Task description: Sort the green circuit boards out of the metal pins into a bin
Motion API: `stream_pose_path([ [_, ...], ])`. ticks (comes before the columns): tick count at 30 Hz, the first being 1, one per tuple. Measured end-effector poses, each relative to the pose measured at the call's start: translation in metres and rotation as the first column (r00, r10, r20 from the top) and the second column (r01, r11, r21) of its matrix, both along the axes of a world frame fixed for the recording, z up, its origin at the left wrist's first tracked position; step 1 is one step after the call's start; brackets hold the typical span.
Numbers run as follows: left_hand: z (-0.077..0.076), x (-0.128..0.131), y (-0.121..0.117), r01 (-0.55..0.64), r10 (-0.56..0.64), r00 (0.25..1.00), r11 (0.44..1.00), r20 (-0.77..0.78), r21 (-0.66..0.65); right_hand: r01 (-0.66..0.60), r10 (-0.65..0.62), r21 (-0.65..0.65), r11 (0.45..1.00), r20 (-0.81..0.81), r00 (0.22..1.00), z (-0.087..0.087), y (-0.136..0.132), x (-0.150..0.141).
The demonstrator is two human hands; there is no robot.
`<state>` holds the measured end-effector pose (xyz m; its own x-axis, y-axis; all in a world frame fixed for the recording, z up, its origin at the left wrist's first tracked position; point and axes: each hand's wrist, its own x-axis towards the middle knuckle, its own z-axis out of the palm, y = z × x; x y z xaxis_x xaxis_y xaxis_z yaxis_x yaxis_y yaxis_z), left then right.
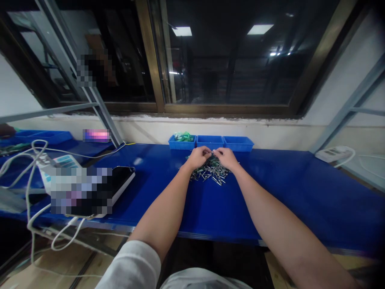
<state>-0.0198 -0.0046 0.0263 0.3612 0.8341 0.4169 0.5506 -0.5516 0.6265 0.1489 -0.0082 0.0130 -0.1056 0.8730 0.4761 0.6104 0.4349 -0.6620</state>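
Okay: white sleeve (132, 267) at the bottom of view, bare forearms reaching out over the bench. My left hand (197, 157) and right hand (227, 157) are together, fingertips meeting and pinching a small metal part (213, 153), too small to make out further. Both hands sit at the far edge of a loose heap of metal pins (212, 173) with some dark green bits, lying directly on the blue bench top (279, 196). Just past the heap, against the wall, three blue plastic bins (209, 142) stand in a row; the left one holds green pieces (183, 137). To my left, white cables (30, 188) tangle beside a partly blurred black device (123, 176). To my right, a white power strip (332, 153). Farthest, a dark window (228, 56).
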Motion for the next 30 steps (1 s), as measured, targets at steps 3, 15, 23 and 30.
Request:
stream_pose_path([
  [3,0.001,0.001,0.0,-0.02,0.02,1.0,1.0,-0.009,-0.001,-0.049,0.044,-0.029,0.998,-0.154,0.987,0.0,0.001,-0.001],
  [15,0.0,0.0,0.002,-0.031,0.043,0.988,0.996,0.147,-0.079,-0.071,0.005,-0.143,0.987,-0.419,0.908,0.0,0.002,0.005],
  [23,-0.002,-0.006,0.01,-0.224,0.239,0.953,0.97,0.186,-0.097,-0.143,0.072,-0.1,0.985,-0.513,0.856,0.004,0.011,0.005],
  [30,-0.002,-0.009,0.011,-0.27,0.272,0.962,0.957,0.008,-0.11,-0.172,0.058,-0.174,0.97,-0.52,0.852,0.001,0.009,0.008],
])
